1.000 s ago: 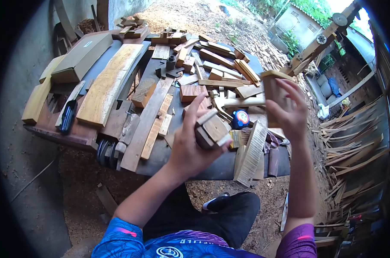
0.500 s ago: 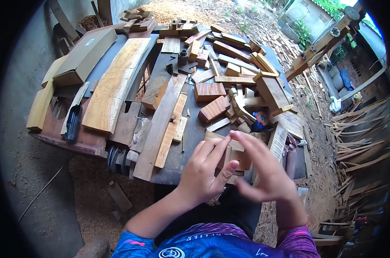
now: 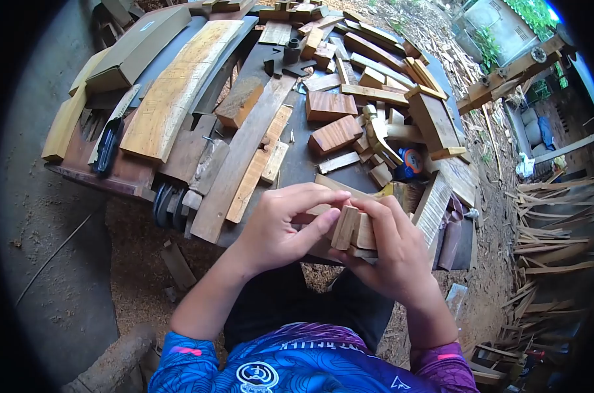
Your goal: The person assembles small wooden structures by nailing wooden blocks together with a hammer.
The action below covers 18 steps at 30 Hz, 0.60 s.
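A person is holding a small wooden block, built up of several pieces, in front of the body, close by the near edge of the table. The right hand is wrapping round the block's right side, fingers curling over it and the thumb passing beneath. The left hand is arching beside the block's left edge, its fingers bending towards the right fingertips and its thumb lying next to the wood; whether it is pinching the block, one cannot tell.

Both forearms are reaching up from below the near edge, and the hands are covering part of that edge. Dark tabletop is showing beyond the left hand, giving it some room between the pale wooden strip and the reddish block. On the right the space is narrowing: the ridged board is slanting just beside the right hand, and the tape measure is sitting beyond it. The dark cylindrical piece is lying near the table's right-hand corner.
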Motion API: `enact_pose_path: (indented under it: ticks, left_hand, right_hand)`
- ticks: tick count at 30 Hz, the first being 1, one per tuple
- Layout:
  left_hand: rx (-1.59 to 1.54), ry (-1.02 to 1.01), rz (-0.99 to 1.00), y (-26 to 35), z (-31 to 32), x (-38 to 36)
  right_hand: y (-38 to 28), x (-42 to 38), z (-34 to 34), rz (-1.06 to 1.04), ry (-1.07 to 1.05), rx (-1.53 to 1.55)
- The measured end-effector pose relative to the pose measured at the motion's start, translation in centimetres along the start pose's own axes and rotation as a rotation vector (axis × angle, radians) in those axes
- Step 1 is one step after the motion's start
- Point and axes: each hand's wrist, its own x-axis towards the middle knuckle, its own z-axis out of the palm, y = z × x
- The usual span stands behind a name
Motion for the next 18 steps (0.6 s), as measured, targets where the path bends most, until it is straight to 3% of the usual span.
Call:
enact_pose_path:
  ticks: [4, 6, 13, 18]
  left_hand:
    - [-0.088, -0.17, 0.203, 0.1, 0.2, 0.7]
    - [0.198, -0.158, 0.263, 1.6, 1.1, 1.0]
    - [0.147, -0.115, 0.099, 2.4, 2.0, 0.7]
    - [-0.009, -0.01, 0.13, 0.7, 2.9, 0.5]
  right_hand:
    - [0.5, -0.3, -0.1, -0.019, 0.061, 0.026]
    - [1.0, -0.5, -0.2, -0.03, 0.048, 0.048]
    - [1.4, -1.2, -0.3, 0.042, 0.063, 0.078]
    - [1.4, -1.4, -0.2, 0.022, 0.096, 0.101]
